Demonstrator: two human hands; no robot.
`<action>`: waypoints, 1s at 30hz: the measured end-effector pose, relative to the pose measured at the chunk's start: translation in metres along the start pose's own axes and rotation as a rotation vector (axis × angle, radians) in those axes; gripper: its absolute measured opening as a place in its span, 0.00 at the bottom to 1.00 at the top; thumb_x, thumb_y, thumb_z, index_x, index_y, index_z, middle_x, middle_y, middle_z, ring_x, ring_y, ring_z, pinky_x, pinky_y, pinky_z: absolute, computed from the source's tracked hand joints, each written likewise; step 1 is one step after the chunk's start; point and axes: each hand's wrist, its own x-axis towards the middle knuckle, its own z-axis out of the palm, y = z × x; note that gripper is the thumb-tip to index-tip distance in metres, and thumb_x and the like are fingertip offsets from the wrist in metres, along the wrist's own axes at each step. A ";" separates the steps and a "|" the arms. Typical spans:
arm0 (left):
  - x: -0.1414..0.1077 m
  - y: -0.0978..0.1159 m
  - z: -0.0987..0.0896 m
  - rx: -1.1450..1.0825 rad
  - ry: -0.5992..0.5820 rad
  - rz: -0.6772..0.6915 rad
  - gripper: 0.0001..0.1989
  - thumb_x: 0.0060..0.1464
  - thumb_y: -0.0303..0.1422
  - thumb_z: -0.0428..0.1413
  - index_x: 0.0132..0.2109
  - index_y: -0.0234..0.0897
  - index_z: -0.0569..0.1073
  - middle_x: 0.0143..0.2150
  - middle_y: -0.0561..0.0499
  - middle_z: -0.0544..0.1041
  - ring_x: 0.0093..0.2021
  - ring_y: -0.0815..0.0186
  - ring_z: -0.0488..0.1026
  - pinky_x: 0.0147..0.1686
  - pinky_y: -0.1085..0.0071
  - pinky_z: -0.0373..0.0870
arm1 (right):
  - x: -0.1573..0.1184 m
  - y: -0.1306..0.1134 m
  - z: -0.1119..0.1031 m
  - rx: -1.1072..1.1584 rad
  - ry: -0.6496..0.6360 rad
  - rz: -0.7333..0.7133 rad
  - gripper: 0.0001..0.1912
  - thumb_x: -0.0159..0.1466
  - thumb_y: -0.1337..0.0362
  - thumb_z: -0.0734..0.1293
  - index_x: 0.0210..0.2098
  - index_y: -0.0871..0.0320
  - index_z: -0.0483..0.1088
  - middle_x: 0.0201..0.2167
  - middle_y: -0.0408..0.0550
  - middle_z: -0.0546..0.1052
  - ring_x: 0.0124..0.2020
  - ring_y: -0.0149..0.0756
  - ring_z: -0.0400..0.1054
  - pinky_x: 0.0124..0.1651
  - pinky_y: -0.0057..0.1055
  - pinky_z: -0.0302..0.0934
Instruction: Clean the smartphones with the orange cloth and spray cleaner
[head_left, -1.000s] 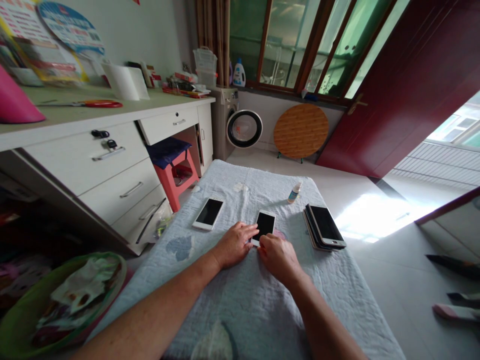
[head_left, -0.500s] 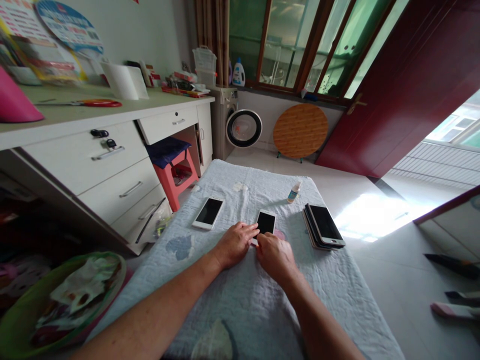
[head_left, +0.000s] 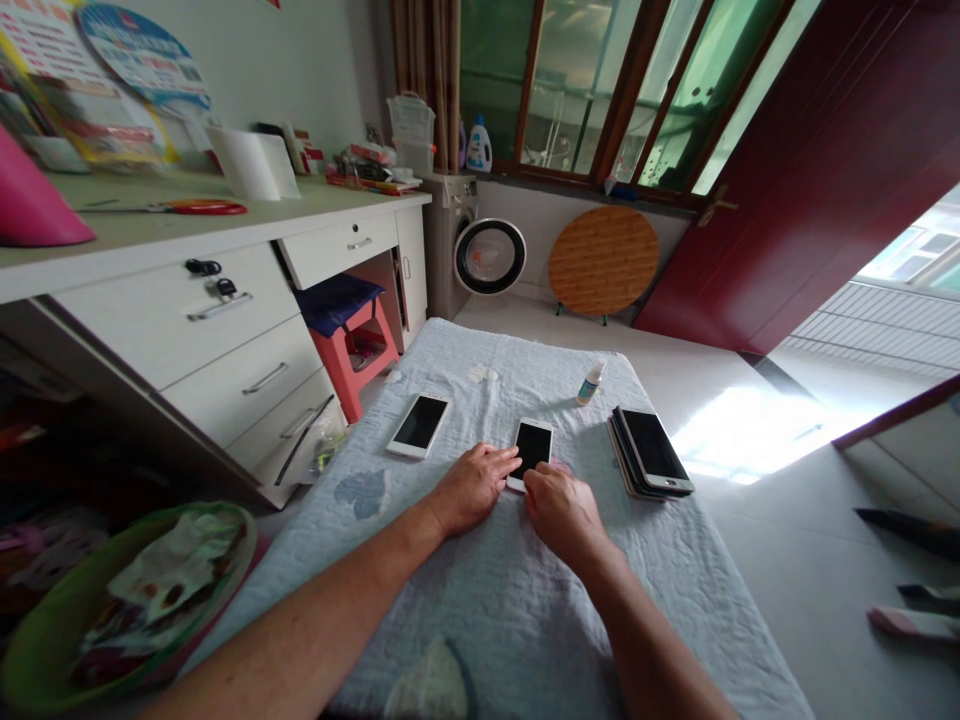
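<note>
A white smartphone (head_left: 534,447) with a dark screen lies face up on the cloth-covered table. My left hand (head_left: 474,487) rests at its left edge, fingers stretched out with the tips on the phone. My right hand (head_left: 564,510) is closed, its curled fingers at the phone's lower right edge. Whatever those fingers hold, if anything, is hidden. Another white smartphone (head_left: 420,427) lies face up to the left. On the right is a stack of phones (head_left: 654,450), the top one face up. Behind the middle phone stands a small spray bottle (head_left: 589,384).
A light blue patterned cloth (head_left: 517,350) covers the table. Along the left runs a white desk (head_left: 187,300) with drawers, a pink stool (head_left: 352,350) under it. A green basket (head_left: 45,640) stands at lower left. Farther back are a washing machine (head_left: 448,215) and a round wooden board (head_left: 604,258).
My right hand has shifted slightly right along the phone's lower end, baring more of its lower edge. My left hand has stayed on the phone's left side.
</note>
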 end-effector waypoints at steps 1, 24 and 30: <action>0.000 0.001 0.000 -0.003 -0.001 -0.001 0.21 0.59 0.24 0.47 0.58 0.36 0.68 0.61 0.48 0.67 0.54 0.61 0.65 0.57 0.62 0.61 | 0.000 -0.001 0.001 0.002 0.015 -0.011 0.09 0.64 0.68 0.59 0.33 0.55 0.70 0.33 0.44 0.73 0.33 0.31 0.66 0.30 0.26 0.49; -0.001 -0.002 0.004 0.016 0.014 0.025 0.20 0.60 0.26 0.47 0.58 0.34 0.68 0.61 0.48 0.67 0.54 0.61 0.64 0.58 0.64 0.60 | -0.002 0.009 -0.006 -0.005 -0.044 0.050 0.06 0.63 0.67 0.61 0.33 0.57 0.70 0.34 0.45 0.73 0.32 0.29 0.67 0.31 0.26 0.49; -0.002 -0.002 0.002 0.002 0.013 0.019 0.20 0.59 0.26 0.49 0.59 0.36 0.67 0.62 0.49 0.66 0.54 0.61 0.64 0.58 0.64 0.60 | -0.003 0.016 -0.013 0.005 -0.091 0.040 0.05 0.62 0.67 0.63 0.31 0.58 0.71 0.33 0.45 0.74 0.32 0.30 0.68 0.30 0.26 0.49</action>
